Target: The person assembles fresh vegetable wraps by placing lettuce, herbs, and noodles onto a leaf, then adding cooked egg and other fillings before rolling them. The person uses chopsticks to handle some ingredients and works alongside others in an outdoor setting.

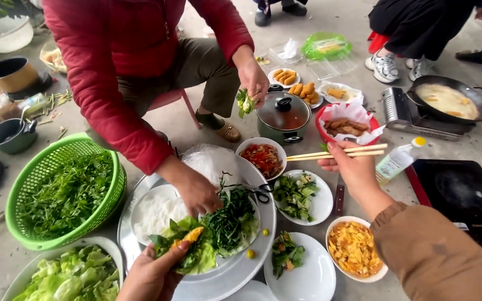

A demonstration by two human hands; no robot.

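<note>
My left hand [152, 273], at the bottom centre, cups a lettuce leaf wrap [188, 248] with herbs and a yellow piece on it, over a round metal tray [252, 262]. My right hand [352, 167] holds a pair of wooden chopsticks [336, 153] pointing left, above a white plate of cucumber and greens [302, 195]. Across from me a person in a red sleeve reaches one hand [196, 192] into the herbs [232, 220] on the tray and holds a bit of greens [245, 103] in the other.
A green basket of herbs [65, 192] and a bowl of lettuce [68, 276] sit at left. A lidded pot [283, 114], a chilli dish [261, 159], a red basket of fried rolls [347, 127], a yellow food bowl [354, 248], a pan on a portable stove [447, 100] and a black cooktop [464, 195] lie around.
</note>
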